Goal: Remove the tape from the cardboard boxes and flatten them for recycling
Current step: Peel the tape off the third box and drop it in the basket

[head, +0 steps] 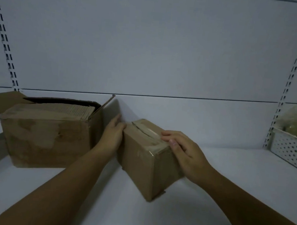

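We face a white shelf (227, 182) with a pale back panel (149, 49) behind it and slotted uprights at the left and right edges. The largest thing on it is the open cardboard box (48, 134) at the left, its flaps raised and a folded sheet of cardboard lying across its top. Just right of it, near the middle of the shelf, stands the smaller sealed box (147, 162), turned so that one corner points toward us, with glossy tape (149, 135) running along its top seam and down over the near edge. At the far right a perforated white basket (291, 151) holds something pale green, too blurred for us to name.

Our left hand (112, 136) lies flat against the smaller box's left side, fingers straight and together, reaching toward the far corner in the gap between the two boxes. Our right hand (185, 153) rests on the box's top right edge, fingers loosely spread and slightly curled, the fingertips (167, 134) touching the tape. Neither hand closes around anything; both simply press on the box.
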A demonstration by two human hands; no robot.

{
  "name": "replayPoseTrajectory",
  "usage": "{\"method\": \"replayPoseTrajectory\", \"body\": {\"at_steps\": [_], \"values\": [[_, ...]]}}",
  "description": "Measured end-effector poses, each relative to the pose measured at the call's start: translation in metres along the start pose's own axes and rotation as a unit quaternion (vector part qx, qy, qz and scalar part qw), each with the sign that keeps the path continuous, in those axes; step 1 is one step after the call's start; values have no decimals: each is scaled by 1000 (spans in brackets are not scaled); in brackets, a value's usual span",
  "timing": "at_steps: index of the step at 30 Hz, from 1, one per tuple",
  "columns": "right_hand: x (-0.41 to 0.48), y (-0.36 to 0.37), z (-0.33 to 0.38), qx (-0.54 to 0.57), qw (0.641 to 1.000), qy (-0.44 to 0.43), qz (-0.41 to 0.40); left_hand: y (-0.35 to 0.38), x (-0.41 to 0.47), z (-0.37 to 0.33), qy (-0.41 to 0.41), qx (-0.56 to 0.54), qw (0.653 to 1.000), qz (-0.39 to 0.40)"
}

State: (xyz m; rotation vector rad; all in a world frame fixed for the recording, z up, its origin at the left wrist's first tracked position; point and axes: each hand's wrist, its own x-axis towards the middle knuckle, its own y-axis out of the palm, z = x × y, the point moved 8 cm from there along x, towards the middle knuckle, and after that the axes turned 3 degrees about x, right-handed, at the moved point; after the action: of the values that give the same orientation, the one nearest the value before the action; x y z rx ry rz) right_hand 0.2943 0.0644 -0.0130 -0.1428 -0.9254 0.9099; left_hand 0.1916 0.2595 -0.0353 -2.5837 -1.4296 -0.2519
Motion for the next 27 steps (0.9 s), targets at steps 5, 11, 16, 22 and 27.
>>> {"method": "replayPoseTrajectory", "body": {"at_steps": [5,11,16,22,27], "values": [[15,3,-16,56,997,38,-49,-11,-12,-12,78,70,992,-70],[31,3,-39,47,990,112,67,16,-16,-66,210,344,912,75],[36,-11,-27,-105,986,117,53,71,-4,-63,169,456,843,229],[-5,-20,30,-276,951,-48,-129,90,11,-41,92,545,799,235],[-30,-12,39,-366,916,-45,-158,95,10,-40,74,594,780,181]]}}
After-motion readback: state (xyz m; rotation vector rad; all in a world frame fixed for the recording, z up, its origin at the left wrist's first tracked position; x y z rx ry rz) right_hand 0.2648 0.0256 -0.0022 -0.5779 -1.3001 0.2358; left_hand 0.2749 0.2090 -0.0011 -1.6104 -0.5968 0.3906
